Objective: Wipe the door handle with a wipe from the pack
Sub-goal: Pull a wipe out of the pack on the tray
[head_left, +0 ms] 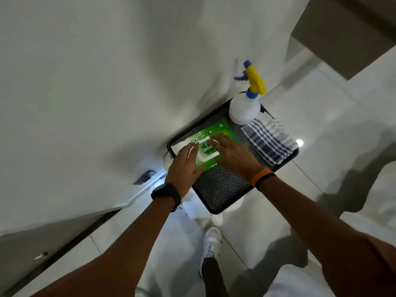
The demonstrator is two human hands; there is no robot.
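A green wipes pack (pixel 222 129) with a white label lies on a black tray (pixel 218 187). My left hand (pixel 184 166) covers the pack's left end, fingers over the top and thumb at its near edge. My right hand (pixel 231 155) rests flat on the pack's right half, fingers spread along the label's edge, with nothing in it. No wipe is pulled out that I can see. A dark piece of door hardware (pixel 145 177) sticks out of the white door (pixel 85 103) to the left of the tray; I cannot tell whether it is the handle.
A white spray bottle (pixel 244 110) with a yellow and blue trigger stands at the tray's far corner. A blue-checked cloth (pixel 267 140) lies folded on the tray's right side. My white shoe (pixel 212 243) stands on the pale tiled floor below the tray.
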